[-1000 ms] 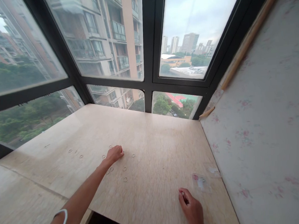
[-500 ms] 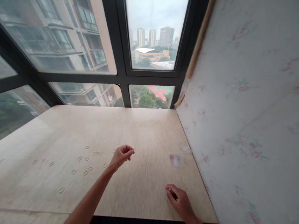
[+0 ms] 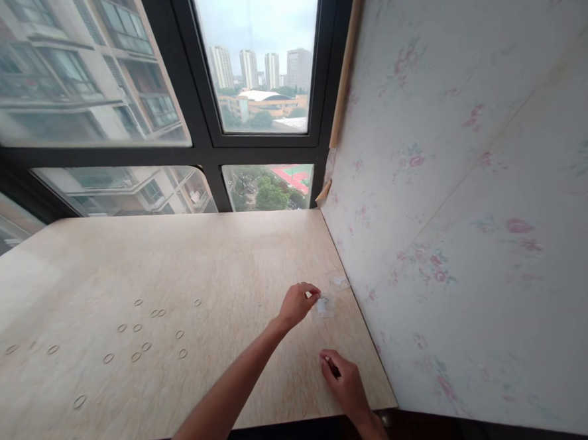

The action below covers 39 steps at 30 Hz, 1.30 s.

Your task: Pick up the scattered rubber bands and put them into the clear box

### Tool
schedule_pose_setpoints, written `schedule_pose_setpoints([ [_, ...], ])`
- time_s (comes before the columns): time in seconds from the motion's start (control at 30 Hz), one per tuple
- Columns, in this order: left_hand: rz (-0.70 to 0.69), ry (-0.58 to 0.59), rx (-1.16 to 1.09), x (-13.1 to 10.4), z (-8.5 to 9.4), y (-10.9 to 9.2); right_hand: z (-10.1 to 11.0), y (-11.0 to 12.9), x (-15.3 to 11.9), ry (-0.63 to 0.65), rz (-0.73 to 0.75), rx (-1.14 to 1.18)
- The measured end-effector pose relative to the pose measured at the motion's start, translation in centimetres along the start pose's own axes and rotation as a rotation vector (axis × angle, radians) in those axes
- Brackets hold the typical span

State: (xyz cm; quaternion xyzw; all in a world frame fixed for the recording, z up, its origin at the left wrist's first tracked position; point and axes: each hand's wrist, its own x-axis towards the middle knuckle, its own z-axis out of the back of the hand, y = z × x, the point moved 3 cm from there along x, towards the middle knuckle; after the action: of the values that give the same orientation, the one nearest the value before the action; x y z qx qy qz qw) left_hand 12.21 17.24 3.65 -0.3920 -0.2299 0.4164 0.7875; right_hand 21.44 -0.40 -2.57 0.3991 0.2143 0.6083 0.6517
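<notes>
My left hand [image 3: 299, 304] is closed in a pinch at the near side of a small clear plastic bag [image 3: 323, 307]. A thin ring [image 3: 325, 298] shows faintly at its fingertips, over the bag. Nearer to me, my right hand [image 3: 344, 381] hovers low over the tabletop [image 3: 263, 368], thumb and index finger pressed together. Whatever is between them, if anything, is too small to make out. Several thin rings [image 3: 146, 346] lie scattered on the left half of the top, a few of them touching in pairs.
Another small clear bag [image 3: 339, 281] lies against the floral papered wall [image 3: 435, 251] on the right. Dark-framed windows [image 3: 210, 152] stand along the back and left edges. A torn brown strip [image 3: 324, 195] hangs at the back right corner.
My left hand has moved right, from the middle of the top to the clear bag, still pinched. My right hand has stayed nearly in place. The view has turned to the right.
</notes>
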Motion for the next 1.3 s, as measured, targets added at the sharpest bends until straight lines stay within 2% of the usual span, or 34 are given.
schedule_pose_setpoints([
  [0.17, -0.015, 0.041, 0.180, 1.5, -1.8, -0.6, 0.0, -0.1, 0.0, -0.001, -0.009, -0.008],
  [0.43, -0.003, 0.143, 0.367, 2.3, -3.2, -0.8, -0.1, -0.2, 0.1, 0.002, -0.009, 0.007],
  [0.6, -0.009, 0.162, 0.377, 2.4, -3.3, -0.7, -0.2, -0.4, 0.1, -0.004, -0.014, 0.011],
  [0.73, -0.004, 0.134, 0.342, 1.5, -2.4, -0.4, -0.1, -0.5, 0.1, -0.007, -0.028, 0.014],
  [0.83, -0.015, 0.058, 0.230, -0.1, -1.1, 0.5, -0.1, -0.5, 0.0, -0.008, -0.028, 0.015],
  [0.97, -0.019, -0.085, 0.097, -3.5, 1.0, 2.8, -0.2, -0.6, 0.0, -0.010, -0.011, -0.005],
  [1.13, 0.046, -0.258, 0.020, -9.3, 4.5, 6.2, -0.3, -0.8, -0.2, -0.026, 0.033, -0.075],
  [1.3, 0.182, -0.438, 0.035, -15.7, 9.1, 9.6, -0.4, -0.9, -0.4, -0.046, 0.081, -0.135],
])
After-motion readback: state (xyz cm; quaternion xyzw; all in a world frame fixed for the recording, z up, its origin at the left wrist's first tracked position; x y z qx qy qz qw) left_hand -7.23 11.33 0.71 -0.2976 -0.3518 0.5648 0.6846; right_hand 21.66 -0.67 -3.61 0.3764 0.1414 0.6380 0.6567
